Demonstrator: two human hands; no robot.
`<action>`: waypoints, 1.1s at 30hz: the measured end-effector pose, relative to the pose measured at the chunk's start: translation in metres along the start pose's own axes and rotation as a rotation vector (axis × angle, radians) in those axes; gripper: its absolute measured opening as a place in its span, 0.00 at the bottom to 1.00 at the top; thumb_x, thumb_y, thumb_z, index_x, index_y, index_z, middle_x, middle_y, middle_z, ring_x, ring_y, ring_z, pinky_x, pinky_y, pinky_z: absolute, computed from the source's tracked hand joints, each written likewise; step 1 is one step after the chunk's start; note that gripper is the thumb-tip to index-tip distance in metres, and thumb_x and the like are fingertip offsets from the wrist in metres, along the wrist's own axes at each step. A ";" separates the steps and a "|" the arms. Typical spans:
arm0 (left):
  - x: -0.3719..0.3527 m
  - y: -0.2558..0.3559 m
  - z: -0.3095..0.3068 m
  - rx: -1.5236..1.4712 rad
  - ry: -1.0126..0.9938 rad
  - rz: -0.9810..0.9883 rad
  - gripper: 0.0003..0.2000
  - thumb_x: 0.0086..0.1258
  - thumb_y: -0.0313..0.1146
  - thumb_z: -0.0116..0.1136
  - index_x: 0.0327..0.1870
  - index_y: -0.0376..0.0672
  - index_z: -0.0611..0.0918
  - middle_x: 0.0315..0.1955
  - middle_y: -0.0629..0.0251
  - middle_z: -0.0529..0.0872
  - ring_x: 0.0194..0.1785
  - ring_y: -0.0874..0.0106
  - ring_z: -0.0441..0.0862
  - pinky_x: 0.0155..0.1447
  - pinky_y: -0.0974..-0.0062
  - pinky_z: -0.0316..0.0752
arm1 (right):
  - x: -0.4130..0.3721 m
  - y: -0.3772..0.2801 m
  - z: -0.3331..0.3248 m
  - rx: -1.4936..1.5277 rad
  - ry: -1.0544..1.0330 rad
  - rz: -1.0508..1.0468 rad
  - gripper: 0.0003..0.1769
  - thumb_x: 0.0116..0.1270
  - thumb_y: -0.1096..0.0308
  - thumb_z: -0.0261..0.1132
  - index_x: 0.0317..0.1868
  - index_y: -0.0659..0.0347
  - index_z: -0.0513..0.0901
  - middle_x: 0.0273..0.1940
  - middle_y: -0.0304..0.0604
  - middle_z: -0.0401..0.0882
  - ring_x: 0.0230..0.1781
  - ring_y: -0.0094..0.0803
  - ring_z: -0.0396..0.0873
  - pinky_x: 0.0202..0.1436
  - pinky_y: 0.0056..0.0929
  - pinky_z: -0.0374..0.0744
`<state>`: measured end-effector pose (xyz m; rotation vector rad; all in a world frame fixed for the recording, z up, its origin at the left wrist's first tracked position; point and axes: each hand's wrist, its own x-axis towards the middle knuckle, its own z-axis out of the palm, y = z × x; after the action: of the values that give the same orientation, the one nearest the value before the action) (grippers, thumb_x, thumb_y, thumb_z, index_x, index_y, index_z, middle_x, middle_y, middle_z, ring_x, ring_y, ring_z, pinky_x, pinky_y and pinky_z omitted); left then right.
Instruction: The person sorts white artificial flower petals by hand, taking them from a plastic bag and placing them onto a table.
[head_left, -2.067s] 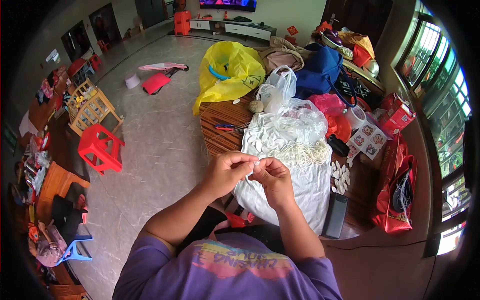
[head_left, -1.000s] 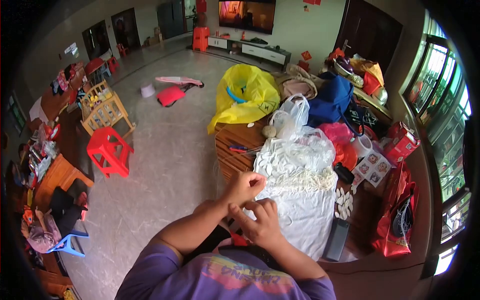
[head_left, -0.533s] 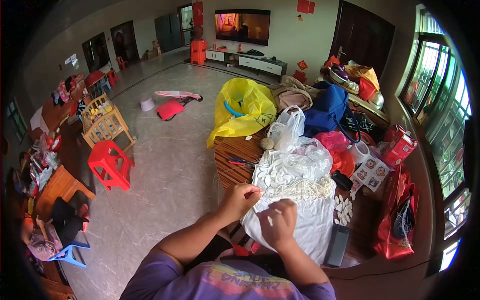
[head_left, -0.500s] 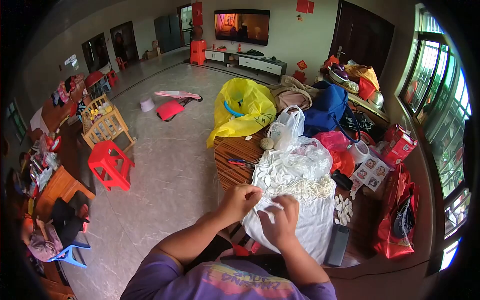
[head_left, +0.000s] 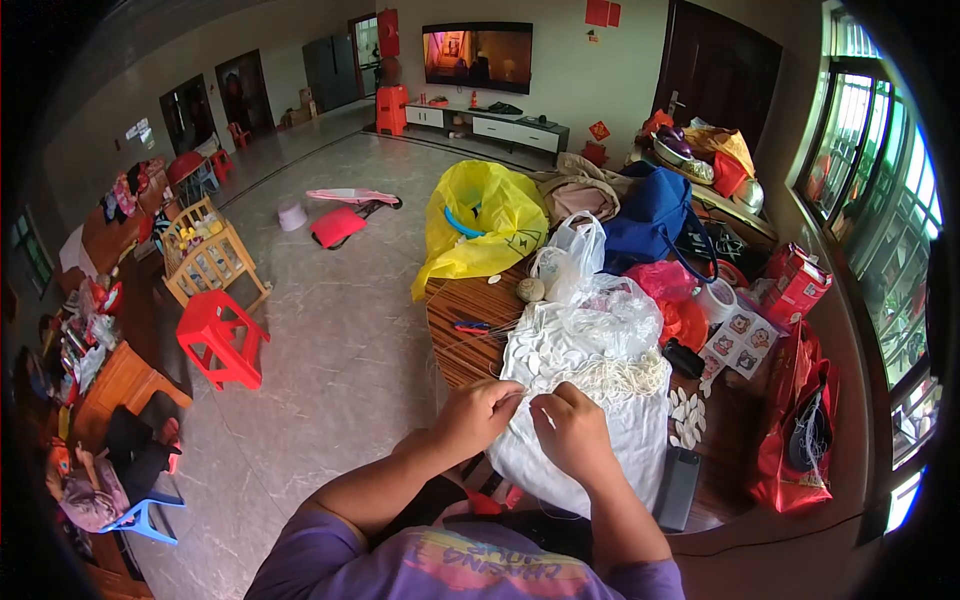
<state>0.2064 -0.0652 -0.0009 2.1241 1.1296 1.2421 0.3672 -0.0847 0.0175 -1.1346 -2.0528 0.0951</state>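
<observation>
My left hand (head_left: 480, 415) is closed in a pinch over the left edge of a white cloth (head_left: 590, 450); what its fingertips hold is too small to name. Close to its right, my right hand (head_left: 572, 425) is also pinched, its held item hidden by the fingers. A small gap separates the two hands. Beyond them on the cloth lie flat white oval pieces (head_left: 535, 355) and a tangle of white cord (head_left: 635, 378). More white pieces (head_left: 687, 418) and a dark phone (head_left: 679, 488) lie at the cloth's right side.
A yellow plastic bag (head_left: 485, 215), clear bags (head_left: 610, 315) and a blue bag (head_left: 650, 215) crowd the table's far part. A red bag (head_left: 797, 435) stands at right. On the floor at left are a red stool (head_left: 222, 338) and a wooden crib (head_left: 210, 255).
My right hand has gone from spread fingers to a pinch and moved up slightly, nearer my left hand. The camera view has shifted slightly.
</observation>
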 end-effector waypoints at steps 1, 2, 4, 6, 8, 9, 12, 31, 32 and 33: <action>0.000 -0.001 0.000 0.015 0.000 0.027 0.07 0.57 0.24 0.55 0.36 0.33 0.79 0.28 0.53 0.82 0.32 0.63 0.81 0.35 0.73 0.75 | 0.001 -0.001 -0.002 -0.013 -0.008 -0.014 0.02 0.51 0.72 0.62 0.24 0.61 0.77 0.23 0.43 0.71 0.23 0.39 0.75 0.23 0.33 0.73; 0.000 -0.002 0.001 0.030 0.000 0.053 0.07 0.57 0.23 0.55 0.35 0.34 0.79 0.28 0.53 0.81 0.32 0.62 0.81 0.35 0.72 0.75 | 0.002 -0.002 -0.004 -0.027 -0.016 -0.028 0.02 0.50 0.73 0.62 0.24 0.61 0.77 0.23 0.43 0.70 0.23 0.39 0.75 0.23 0.33 0.73; -0.001 -0.003 0.002 0.056 -0.009 0.094 0.06 0.56 0.23 0.55 0.34 0.34 0.78 0.27 0.53 0.81 0.32 0.60 0.80 0.35 0.70 0.75 | 0.006 -0.004 -0.006 -0.037 -0.025 -0.066 0.02 0.50 0.73 0.62 0.24 0.61 0.77 0.23 0.43 0.70 0.24 0.39 0.75 0.23 0.34 0.73; -0.002 -0.001 0.003 0.078 -0.031 0.121 0.06 0.55 0.23 0.56 0.33 0.34 0.78 0.26 0.54 0.81 0.31 0.59 0.80 0.34 0.69 0.74 | 0.010 -0.003 -0.007 -0.023 -0.021 -0.081 0.01 0.49 0.73 0.62 0.24 0.61 0.77 0.23 0.43 0.70 0.23 0.39 0.75 0.24 0.34 0.74; -0.004 0.000 0.003 0.069 -0.061 0.111 0.05 0.55 0.24 0.56 0.32 0.34 0.78 0.25 0.54 0.80 0.30 0.60 0.80 0.33 0.69 0.74 | 0.013 0.000 -0.006 0.014 -0.003 -0.073 0.01 0.49 0.74 0.61 0.24 0.61 0.77 0.23 0.43 0.71 0.23 0.40 0.74 0.24 0.34 0.74; -0.005 0.000 0.003 0.064 -0.075 0.106 0.05 0.55 0.24 0.56 0.31 0.34 0.78 0.25 0.55 0.80 0.30 0.60 0.80 0.32 0.69 0.74 | 0.013 0.001 -0.006 0.043 -0.016 -0.043 0.01 0.49 0.74 0.61 0.24 0.61 0.77 0.23 0.44 0.71 0.23 0.40 0.74 0.24 0.34 0.73; -0.006 0.005 0.002 0.038 -0.084 0.133 0.04 0.54 0.23 0.57 0.30 0.34 0.78 0.24 0.56 0.80 0.29 0.60 0.80 0.31 0.69 0.73 | 0.014 0.005 -0.007 0.144 -0.042 0.041 0.01 0.48 0.75 0.62 0.24 0.61 0.78 0.23 0.44 0.72 0.21 0.41 0.74 0.24 0.33 0.73; -0.005 -0.008 0.006 -0.818 -0.247 -0.518 0.11 0.63 0.34 0.55 0.41 0.36 0.79 0.28 0.71 0.80 0.28 0.82 0.75 0.34 0.84 0.72 | -0.012 0.003 0.002 0.114 0.104 -0.055 0.06 0.47 0.76 0.63 0.27 0.58 0.79 0.19 0.40 0.68 0.16 0.35 0.71 0.17 0.30 0.70; -0.006 -0.009 0.006 -0.855 -0.256 -0.529 0.11 0.64 0.34 0.55 0.41 0.37 0.79 0.28 0.71 0.80 0.28 0.83 0.75 0.35 0.84 0.72 | -0.013 0.004 0.003 0.098 0.105 -0.063 0.06 0.47 0.76 0.64 0.28 0.58 0.79 0.19 0.40 0.68 0.16 0.35 0.71 0.17 0.30 0.70; -0.006 -0.010 0.006 -0.893 -0.265 -0.540 0.11 0.64 0.34 0.54 0.42 0.37 0.79 0.29 0.71 0.80 0.29 0.83 0.75 0.36 0.84 0.72 | -0.014 0.004 0.004 0.082 0.106 -0.071 0.06 0.47 0.76 0.64 0.28 0.58 0.79 0.19 0.40 0.68 0.16 0.35 0.71 0.17 0.30 0.70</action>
<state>0.2055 -0.0641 -0.0141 1.1639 0.7399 0.9117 0.3718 -0.0911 0.0048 -0.9952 -1.9746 0.0813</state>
